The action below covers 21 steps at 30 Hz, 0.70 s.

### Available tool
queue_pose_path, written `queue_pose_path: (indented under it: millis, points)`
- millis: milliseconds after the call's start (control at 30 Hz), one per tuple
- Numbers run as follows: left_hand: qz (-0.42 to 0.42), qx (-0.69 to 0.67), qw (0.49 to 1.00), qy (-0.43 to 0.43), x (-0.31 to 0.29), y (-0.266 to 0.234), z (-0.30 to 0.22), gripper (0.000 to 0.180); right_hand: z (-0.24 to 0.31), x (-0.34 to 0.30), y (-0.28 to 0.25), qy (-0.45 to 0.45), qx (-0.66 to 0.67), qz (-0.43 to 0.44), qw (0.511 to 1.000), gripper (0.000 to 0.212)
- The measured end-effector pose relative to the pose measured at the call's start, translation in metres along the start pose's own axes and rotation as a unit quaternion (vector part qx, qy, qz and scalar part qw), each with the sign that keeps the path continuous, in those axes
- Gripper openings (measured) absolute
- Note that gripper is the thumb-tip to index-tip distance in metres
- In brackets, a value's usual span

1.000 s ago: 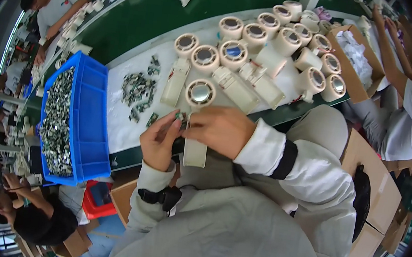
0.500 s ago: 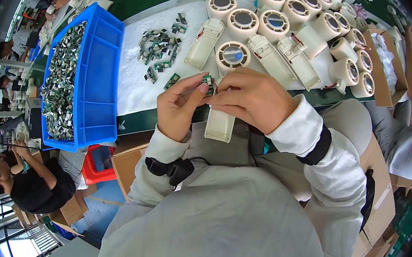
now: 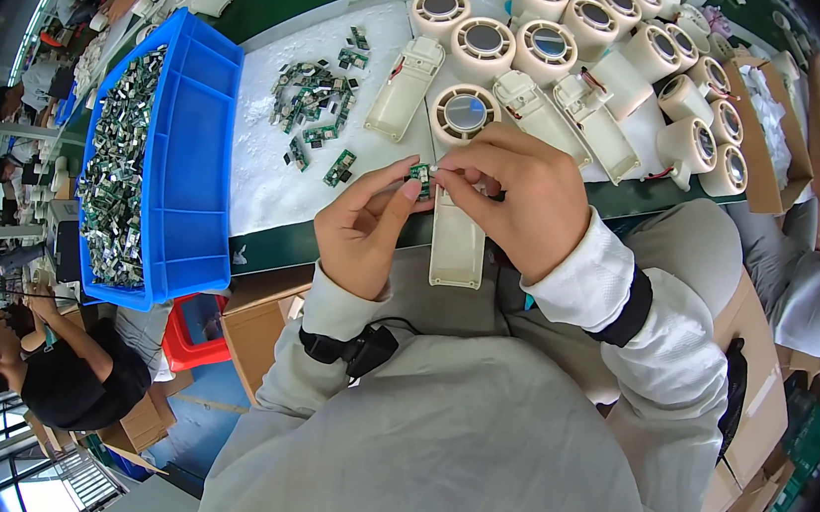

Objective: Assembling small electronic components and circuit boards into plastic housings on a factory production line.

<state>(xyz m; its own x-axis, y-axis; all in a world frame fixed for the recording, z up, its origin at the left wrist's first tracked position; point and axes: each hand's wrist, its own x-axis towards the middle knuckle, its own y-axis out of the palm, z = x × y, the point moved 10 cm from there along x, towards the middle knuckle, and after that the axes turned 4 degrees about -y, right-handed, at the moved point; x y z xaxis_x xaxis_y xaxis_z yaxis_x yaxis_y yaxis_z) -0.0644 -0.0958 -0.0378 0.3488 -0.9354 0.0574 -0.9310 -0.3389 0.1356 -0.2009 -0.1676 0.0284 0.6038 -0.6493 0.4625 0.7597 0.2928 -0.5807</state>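
My left hand [image 3: 361, 223] pinches a small green circuit board [image 3: 420, 181] between thumb and fingers. At the board's upper edge, my right hand [image 3: 513, 195] holds a tiny white connector [image 3: 433, 170] between thumb and forefinger; its wire is mostly hidden by the fingers. Below the hands a long cream plastic housing [image 3: 457, 251] reaches over the table's front edge, its upper end covered by my right hand. Loose on the white sheet nearby lies another circuit board [image 3: 340, 167], and a heap of circuit boards [image 3: 312, 96] is farther back.
A blue bin [image 3: 190, 163] full of circuit boards stands at the left. Beyond my hands are open cream housings [image 3: 404, 91] and several round cream fan-like units [image 3: 482, 46]. A cardboard box [image 3: 757, 143] sits at the far right. A co-worker [image 3: 69, 360] sits at the left.
Both hands, the board and the housing have shifted slightly to the right. My right thumb and forefinger now meet at the board's upper edge, where the white connector shows.
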Motion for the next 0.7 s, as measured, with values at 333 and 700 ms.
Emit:
queue_pose_path:
  millis: [333, 700]
  points:
    - [0.003, 0.157, 0.982, 0.106, -0.004, 0.004, -0.018, 0.029, 0.006, 0.003, 0.0, -0.071, -0.006, 0.014, 0.997, 0.011]
    - [-0.083, 0.362, 0.891, 0.263, -0.036, 0.019, -0.049, 0.036, -0.004, -0.004, 0.006, 0.085, 0.176, 0.001, 0.981, 0.008]
